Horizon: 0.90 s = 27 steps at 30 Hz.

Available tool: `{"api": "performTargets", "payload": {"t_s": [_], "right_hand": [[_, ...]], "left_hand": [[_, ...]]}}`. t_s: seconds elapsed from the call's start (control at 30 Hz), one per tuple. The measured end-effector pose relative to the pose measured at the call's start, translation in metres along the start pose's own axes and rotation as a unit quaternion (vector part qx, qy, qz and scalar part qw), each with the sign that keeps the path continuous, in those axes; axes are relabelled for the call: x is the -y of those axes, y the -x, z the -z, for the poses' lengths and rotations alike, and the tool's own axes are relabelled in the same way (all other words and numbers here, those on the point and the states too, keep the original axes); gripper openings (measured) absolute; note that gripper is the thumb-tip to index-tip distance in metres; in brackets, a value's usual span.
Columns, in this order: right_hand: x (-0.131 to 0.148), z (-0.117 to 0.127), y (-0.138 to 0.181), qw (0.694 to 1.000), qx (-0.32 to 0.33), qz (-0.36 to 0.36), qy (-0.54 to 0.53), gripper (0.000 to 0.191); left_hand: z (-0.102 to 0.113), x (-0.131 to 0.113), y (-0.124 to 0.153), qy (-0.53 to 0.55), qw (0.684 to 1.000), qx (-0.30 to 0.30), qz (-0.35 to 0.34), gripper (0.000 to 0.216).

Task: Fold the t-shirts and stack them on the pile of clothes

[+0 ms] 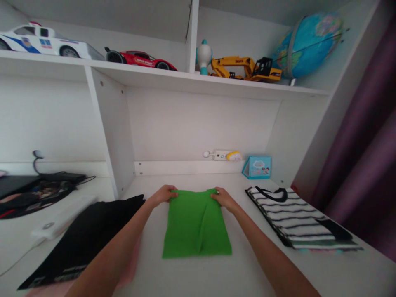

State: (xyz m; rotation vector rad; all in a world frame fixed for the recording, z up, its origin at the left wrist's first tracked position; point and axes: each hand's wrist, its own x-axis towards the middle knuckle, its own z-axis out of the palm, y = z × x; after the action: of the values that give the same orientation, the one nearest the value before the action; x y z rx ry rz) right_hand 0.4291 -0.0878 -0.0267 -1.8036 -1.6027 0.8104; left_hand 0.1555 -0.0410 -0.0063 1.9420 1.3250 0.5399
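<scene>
A folded green garment (196,225) lies flat on the white desk (216,272) straight ahead of me. My left hand (163,194) grips its far left corner with the fingers curled over the cloth. My right hand (223,197) pinches the far right corner in the same way. Both forearms reach forward along the sides of the garment.
A black garment (86,235) lies to the left, over something pink. A folded black-and-white striped shirt (293,218) lies to the right. A small blue box (257,166) and a power strip (221,155) stand at the back wall. Toy cars, an excavator and a globe fill the shelf above.
</scene>
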Motion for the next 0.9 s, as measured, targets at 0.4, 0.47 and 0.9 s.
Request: {"api": "performTargets", "payload": {"t_s": [0.4,0.47,0.9], "right_hand": [[-0.024,0.001,-0.015,0.995,-0.024,0.037,0.092,0.027],[-0.024,0.001,-0.014,0.994,-0.015,0.049,0.097,0.028],[-0.035,-0.003,-0.015,0.992,-0.005,0.076,0.104,0.031]], "left_hand": [[-0.010,0.016,-0.001,-0.167,0.976,-0.081,-0.112,0.024],[-0.009,0.017,0.000,-0.179,0.973,-0.069,-0.124,0.024],[-0.006,0.022,-0.014,-0.242,0.962,-0.040,-0.123,0.015]]}}
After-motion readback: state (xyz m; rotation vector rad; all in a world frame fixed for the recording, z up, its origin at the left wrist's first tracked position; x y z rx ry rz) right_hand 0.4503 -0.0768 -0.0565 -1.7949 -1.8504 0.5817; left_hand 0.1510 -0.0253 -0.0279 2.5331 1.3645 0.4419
